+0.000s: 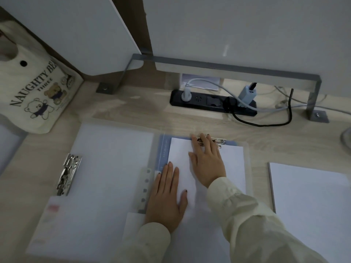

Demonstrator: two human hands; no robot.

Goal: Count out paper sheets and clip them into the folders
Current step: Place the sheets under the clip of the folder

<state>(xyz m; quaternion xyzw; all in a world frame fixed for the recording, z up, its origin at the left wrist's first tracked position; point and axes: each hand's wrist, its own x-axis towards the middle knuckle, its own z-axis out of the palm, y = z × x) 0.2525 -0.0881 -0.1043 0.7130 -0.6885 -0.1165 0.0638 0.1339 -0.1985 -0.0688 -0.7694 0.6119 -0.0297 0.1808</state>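
Sheets (233,161) white, flat in blue folder (163,149) | left grip (167,198) flat, released | right grip (207,163) released, fingers on clip (220,141)

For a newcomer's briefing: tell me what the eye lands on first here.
The two hands at the centre come first: the left hand lies flat on the paper sheets in the blue folder, while the right hand lays its fingers on the metal clip at the folder's top edge. Next come the shiny clip of the second folder at left, the paper stack at right and the bear-print bag at far left.
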